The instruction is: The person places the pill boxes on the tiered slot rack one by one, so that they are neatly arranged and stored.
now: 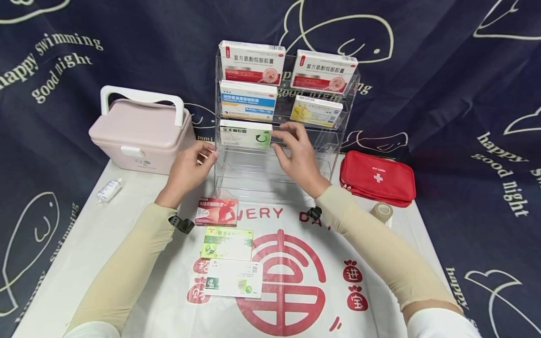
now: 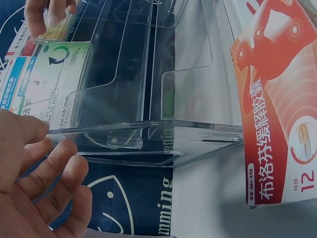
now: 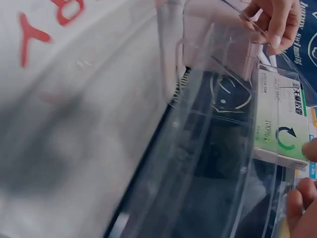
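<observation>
A clear acrylic display rack (image 1: 249, 171) stands on the table, medicine boxes on its upper tiers. The white-and-green medicine box (image 1: 245, 135) leans in its third tier at the left. At the rack's left side edge, my left hand (image 1: 190, 166) pinches the panel between thumb and fingers. My right hand (image 1: 297, 152) is at the right end of the white-and-green box; a fingertip (image 3: 310, 149) touches or nearly touches its corner, and the thumb stays apart. Before the rack lie a red medicine box (image 1: 216, 211), a green one (image 1: 227, 243) and a white one (image 1: 234, 279).
Left of the rack stands a pink lidded case (image 1: 139, 126) with a white handle, a small wrapped roll (image 1: 109, 190) before it. A red first-aid pouch (image 1: 377, 178) and a tan bandage roll (image 1: 382, 212) lie to the right. A patterned dark curtain (image 1: 465, 94) hangs behind.
</observation>
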Action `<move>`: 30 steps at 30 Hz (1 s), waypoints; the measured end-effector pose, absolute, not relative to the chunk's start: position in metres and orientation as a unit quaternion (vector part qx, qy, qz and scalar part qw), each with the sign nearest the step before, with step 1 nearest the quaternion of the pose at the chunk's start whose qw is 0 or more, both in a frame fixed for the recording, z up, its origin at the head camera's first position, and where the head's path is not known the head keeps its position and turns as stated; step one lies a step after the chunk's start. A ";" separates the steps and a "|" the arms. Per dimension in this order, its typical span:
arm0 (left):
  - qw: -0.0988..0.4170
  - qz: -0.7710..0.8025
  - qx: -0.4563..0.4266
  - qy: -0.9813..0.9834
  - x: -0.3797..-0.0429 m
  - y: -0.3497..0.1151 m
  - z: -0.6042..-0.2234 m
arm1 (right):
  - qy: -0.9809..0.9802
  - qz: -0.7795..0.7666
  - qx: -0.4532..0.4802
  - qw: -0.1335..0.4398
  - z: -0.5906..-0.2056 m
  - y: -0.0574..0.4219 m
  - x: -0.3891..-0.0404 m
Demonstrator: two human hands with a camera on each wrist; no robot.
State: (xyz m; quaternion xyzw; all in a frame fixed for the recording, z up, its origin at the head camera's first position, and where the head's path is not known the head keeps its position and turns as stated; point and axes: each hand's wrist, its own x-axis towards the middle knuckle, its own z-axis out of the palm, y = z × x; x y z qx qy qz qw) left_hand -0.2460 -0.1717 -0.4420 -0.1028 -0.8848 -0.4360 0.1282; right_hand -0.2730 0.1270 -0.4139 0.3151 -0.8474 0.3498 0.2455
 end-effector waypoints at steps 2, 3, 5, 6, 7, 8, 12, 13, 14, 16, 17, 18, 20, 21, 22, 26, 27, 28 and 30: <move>0.128 -0.436 -0.102 -0.885 -0.246 -0.171 -0.442 | -0.835 0.370 0.318 0.255 -0.422 0.132 -0.263; 0.128 -0.436 -0.103 -0.885 -0.246 -0.171 -0.442 | -0.832 0.374 0.322 0.253 -0.427 0.135 -0.257; 0.127 -0.436 -0.101 -0.885 -0.245 -0.172 -0.442 | -0.836 0.369 0.332 0.236 -0.439 0.139 -0.243; 0.127 -0.436 -0.100 -0.885 -0.245 -0.172 -0.442 | -0.841 0.364 0.336 0.218 -0.444 0.142 -0.235; 0.126 -0.436 -0.099 -0.886 -0.244 -0.173 -0.442 | -0.847 0.358 0.341 0.196 -0.451 0.144 -0.227; 0.126 -0.436 -0.099 -0.886 -0.244 -0.174 -0.443 | -0.853 0.351 0.346 0.171 -0.457 0.146 -0.219; 0.131 -0.434 -0.105 -0.885 -0.243 -0.175 -0.443 | -0.873 0.327 0.357 0.066 -0.479 0.157 -0.187; 0.131 -0.434 -0.107 -0.885 -0.244 -0.175 -0.443 | -0.876 0.319 0.360 0.042 -0.483 0.160 -0.179; 0.131 -0.434 -0.108 -0.885 -0.244 -0.174 -0.443 | -0.877 0.311 0.365 0.019 -0.487 0.163 -0.171; 0.130 -0.435 -0.108 -0.885 -0.244 -0.174 -0.442 | -0.878 0.293 0.377 -0.025 -0.493 0.165 -0.158; 0.129 -0.436 -0.106 -0.884 -0.244 -0.173 -0.441 | -0.878 0.288 0.381 -0.045 -0.495 0.166 -0.152; 0.128 -0.436 -0.104 -0.884 -0.244 -0.173 -0.441 | -0.877 0.284 0.382 -0.064 -0.496 0.166 -0.146; 0.128 -0.438 -0.103 -0.884 -0.244 -0.173 -0.441 | -0.875 0.283 0.382 -0.096 -0.496 0.165 -0.137; 0.128 -0.439 -0.103 -0.883 -0.244 -0.173 -0.441 | -0.873 0.285 0.380 -0.106 -0.497 0.164 -0.133; 0.128 -0.439 -0.104 -0.883 -0.244 -0.173 -0.441 | -0.873 0.287 0.378 -0.114 -0.497 0.163 -0.128; 0.127 -0.443 -0.108 -0.881 -0.245 -0.173 -0.442 | -0.874 0.273 0.384 -0.117 -0.504 0.159 -0.112; 0.127 -0.443 -0.109 -0.881 -0.245 -0.172 -0.443 | -0.875 0.269 0.387 -0.114 -0.506 0.159 -0.108; 0.126 -0.443 -0.109 -0.881 -0.245 -0.172 -0.443 | -0.876 0.265 0.389 -0.108 -0.509 0.158 -0.104; 0.124 -0.443 -0.109 -0.881 -0.245 -0.171 -0.444 | -0.878 0.266 0.388 -0.094 -0.512 0.157 -0.098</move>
